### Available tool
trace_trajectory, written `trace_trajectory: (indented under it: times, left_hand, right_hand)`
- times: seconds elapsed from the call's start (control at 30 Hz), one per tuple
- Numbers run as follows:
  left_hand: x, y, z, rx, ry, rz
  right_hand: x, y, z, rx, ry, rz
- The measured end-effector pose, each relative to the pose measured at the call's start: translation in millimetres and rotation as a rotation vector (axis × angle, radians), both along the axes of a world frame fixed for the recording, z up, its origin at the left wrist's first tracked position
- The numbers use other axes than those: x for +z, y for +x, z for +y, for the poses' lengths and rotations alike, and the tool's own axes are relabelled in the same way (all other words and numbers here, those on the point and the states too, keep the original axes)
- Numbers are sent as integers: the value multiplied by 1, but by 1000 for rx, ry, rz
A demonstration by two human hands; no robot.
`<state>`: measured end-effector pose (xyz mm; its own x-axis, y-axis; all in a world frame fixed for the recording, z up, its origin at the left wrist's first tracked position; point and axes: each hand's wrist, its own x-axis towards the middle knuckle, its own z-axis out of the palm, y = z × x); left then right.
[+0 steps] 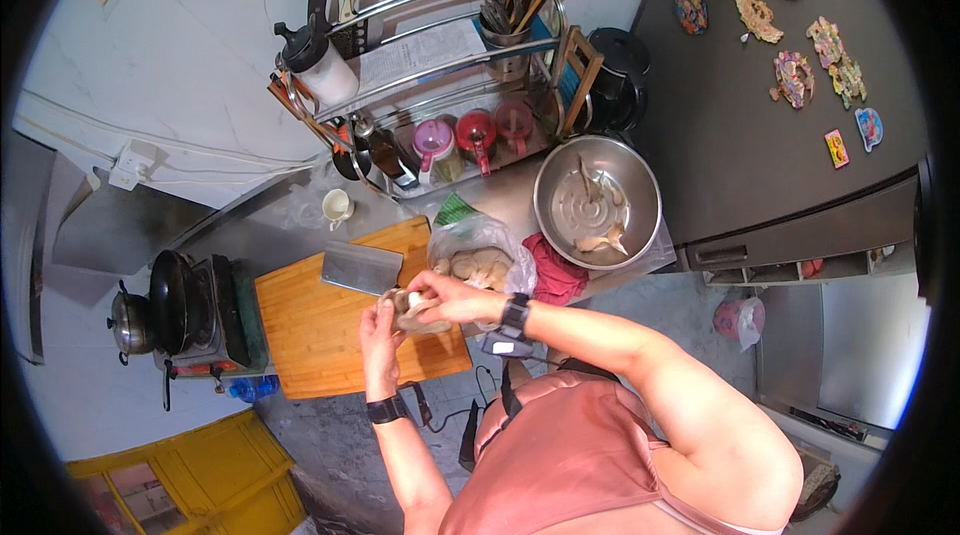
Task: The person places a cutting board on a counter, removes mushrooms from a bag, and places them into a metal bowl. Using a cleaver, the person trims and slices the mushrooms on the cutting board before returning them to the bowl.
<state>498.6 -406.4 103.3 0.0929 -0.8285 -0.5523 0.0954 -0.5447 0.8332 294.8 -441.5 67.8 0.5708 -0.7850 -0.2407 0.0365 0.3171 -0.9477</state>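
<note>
My left hand [380, 343] grips a pale cluster of what look like oyster mushrooms [405, 315] above the right part of a wooden cutting board [315, 332]. From the other side, my right hand [454, 300] has its fingers on the same cluster, partly covering it. Just beyond my right hand, a clear plastic bag [521, 250] stands with its mouth wide, more mushrooms [480, 265] inside. A cleaver [361, 267] lies flat on the board, close to my fingers. At the right, a stainless steel basin [541, 193] holds several torn mushroom pieces [600, 241].
A red cloth [559, 272] is bunched between bag and basin. Behind them a metal rack [442, 77] carries jars, chopsticks and knives. A small white cup [338, 208] stands past the board. Left is a gas stove [225, 310] with a wok [172, 302]; a black kettle [619, 69] stands far right.
</note>
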Motion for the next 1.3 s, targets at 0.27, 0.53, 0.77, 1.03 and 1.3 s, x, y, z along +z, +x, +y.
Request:
trace_trajectory:
  times: [0.27,0.53,0.77,1.03,1.3]
  left_hand:
    - [7,-132,-22,-101,-103,82]
    - [-12,-248,-33,-152,-81,230]
    - [-8,-294,-35,-163,-68,216]
    - [-4,-318,-38,-180,13,351]
    - [-16,-331,-39,-220,-7,247]
  right_hand:
    - [44,-166,19,-262,355,-378]
    - [43,-254,44,-689,404,-271]
    - [17,-291,43,-899,18,179]
    - [28,-309,42,-683,135,-65]
    - [30,-326,32,-476,69,-6]
